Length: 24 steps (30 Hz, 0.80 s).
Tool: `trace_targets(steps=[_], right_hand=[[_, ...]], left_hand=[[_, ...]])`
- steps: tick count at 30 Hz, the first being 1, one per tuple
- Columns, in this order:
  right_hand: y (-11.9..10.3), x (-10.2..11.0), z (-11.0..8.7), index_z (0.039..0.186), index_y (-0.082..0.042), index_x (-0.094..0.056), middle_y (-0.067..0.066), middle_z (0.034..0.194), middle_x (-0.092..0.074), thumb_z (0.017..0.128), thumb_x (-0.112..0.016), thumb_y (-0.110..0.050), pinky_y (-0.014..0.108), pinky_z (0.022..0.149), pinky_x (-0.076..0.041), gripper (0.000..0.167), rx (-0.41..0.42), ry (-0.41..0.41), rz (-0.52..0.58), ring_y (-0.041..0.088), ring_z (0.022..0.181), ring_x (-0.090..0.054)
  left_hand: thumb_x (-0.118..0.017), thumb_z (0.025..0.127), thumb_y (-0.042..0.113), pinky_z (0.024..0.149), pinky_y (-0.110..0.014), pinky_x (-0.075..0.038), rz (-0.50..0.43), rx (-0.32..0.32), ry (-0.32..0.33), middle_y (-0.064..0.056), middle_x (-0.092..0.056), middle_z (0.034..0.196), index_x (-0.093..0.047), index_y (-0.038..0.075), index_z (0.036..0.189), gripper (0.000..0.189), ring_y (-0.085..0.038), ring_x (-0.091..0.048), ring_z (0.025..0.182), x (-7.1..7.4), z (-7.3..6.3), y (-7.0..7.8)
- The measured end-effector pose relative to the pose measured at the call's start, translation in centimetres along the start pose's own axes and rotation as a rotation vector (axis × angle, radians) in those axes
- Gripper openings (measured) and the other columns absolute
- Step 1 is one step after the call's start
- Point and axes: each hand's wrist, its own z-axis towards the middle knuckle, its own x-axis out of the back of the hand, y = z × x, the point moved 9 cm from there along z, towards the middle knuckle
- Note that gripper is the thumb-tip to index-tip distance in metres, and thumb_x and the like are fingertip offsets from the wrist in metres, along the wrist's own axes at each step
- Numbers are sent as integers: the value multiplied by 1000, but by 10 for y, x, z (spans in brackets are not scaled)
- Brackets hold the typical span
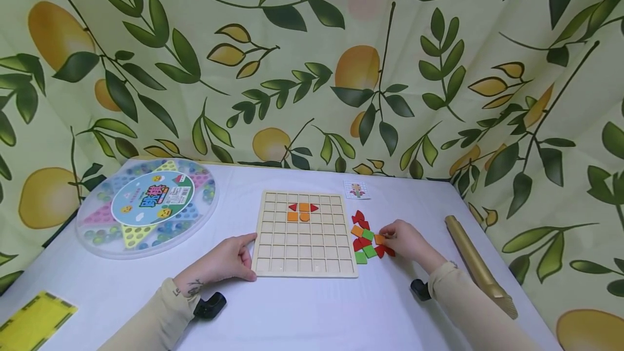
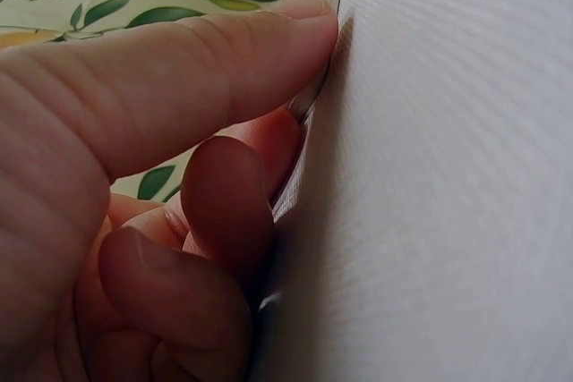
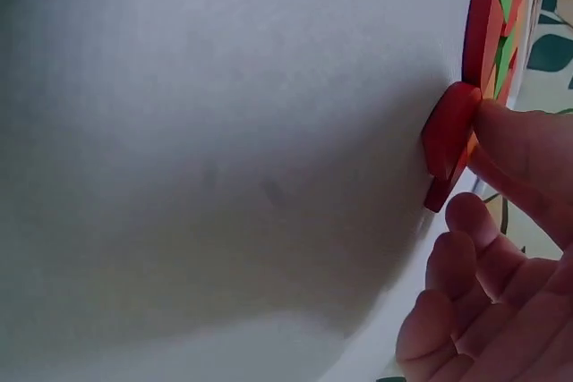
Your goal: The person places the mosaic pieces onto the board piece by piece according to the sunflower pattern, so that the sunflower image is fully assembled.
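A wooden grid board (image 1: pixel 304 256) lies flat on the white table. In its upper cells sit two orange squares (image 1: pixel 292 216), an orange round piece (image 1: pixel 304 216) and two red triangles (image 1: pixel 314 208). My left hand (image 1: pixel 226 259) rests at the board's left side, thumb at the near corner and index finger higher on the edge, the other fingers curled under. Right of the board, my right hand (image 1: pixel 407 242) pinches an orange square tile (image 1: pixel 379 239) at the edge of a loose pile. Red pieces (image 3: pixel 452 130) lie right beside the thumb in the right wrist view.
The pile also holds green squares (image 1: pixel 361 258) and red pieces (image 1: pixel 358 215). A small pattern card (image 1: pixel 357 189) lies behind it. On the left are a round marble game box (image 1: pixel 146 248) and a yellow item (image 1: pixel 36 321); a gold tube (image 1: pixel 480 264) lies far right.
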Motion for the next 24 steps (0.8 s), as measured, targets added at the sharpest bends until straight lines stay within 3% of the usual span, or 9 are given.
trace_targets(steps=[6, 14, 20, 24], right_hand=[[-2, 0, 3, 96, -5, -65, 10, 94, -55, 80, -67, -5, 31, 69, -51, 16, 20, -22, -22, 20, 83, -51], [-8, 4, 3, 81, -5, -55, 7, 76, -56, 77, -70, -5, 27, 59, -46, 16, 3, -72, 48, 19, 68, -50], [-39, 16, 7, 86, -5, -56, 8, 82, -57, 81, -68, -10, 31, 63, -48, 13, 20, -57, 174, 22, 73, -53], [-67, 9, 16, 92, -5, -58, 9, 87, -59, 84, -65, -13, 31, 67, -46, 13, 15, -78, 290, 22, 78, -52]], left_hand=[[-82, 60, 3, 58, -24, -43, -5, -6, 0, -3, -55, 61, -27, -12, 139, 98, -14, -51, 54, 0, 0, 2], [-83, 60, 4, 60, -23, -43, -12, -9, -6, -3, -55, 62, -27, -12, 139, 98, -13, -51, 54, -1, 1, 3], [-83, 60, 4, 59, -23, -43, -2, 0, -9, -2, -55, 61, -27, -12, 139, 98, -12, -50, 53, -1, 0, 3], [-83, 60, 4, 58, -24, -43, 0, 13, -7, -2, -55, 62, -27, -11, 139, 98, -13, -50, 54, 0, 0, 1]])
